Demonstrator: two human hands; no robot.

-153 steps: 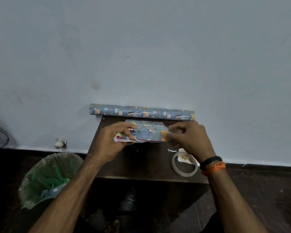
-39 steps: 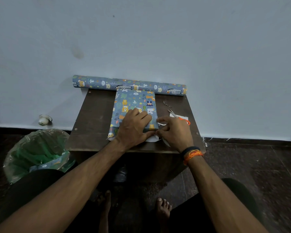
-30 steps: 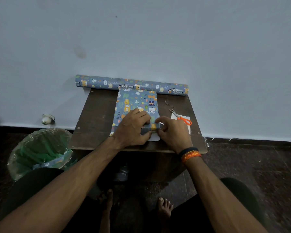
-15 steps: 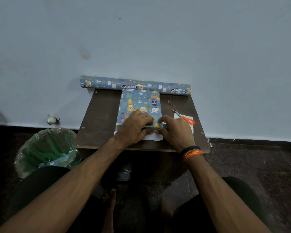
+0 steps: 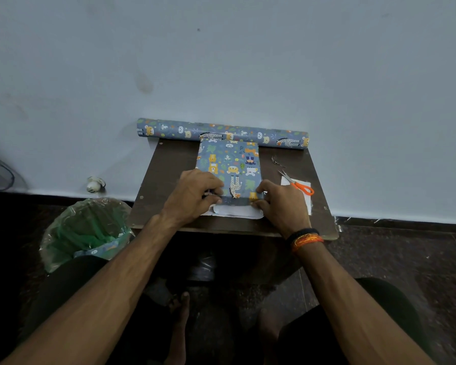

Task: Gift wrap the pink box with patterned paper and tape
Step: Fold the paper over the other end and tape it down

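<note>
Folding in the near end flaps of the wrapped box

The box (image 5: 229,167), already covered in patterned paper, lies on a small dark table (image 5: 169,167) with its far end touching the paper roll (image 5: 221,131) against the wall. The left hand (image 5: 192,196) and right hand (image 5: 282,204) have curled fingers pinching the paper at the box's near corners. To do this well, I would press each side flap tight against the box end and crease sharply before bringing up the white flap (image 5: 234,210) below. Scissors (image 5: 299,184) lie right of the box, a lined bin (image 5: 84,233) stands left of the table, and the wall (image 5: 221,61) behind is plain and pale.
</note>
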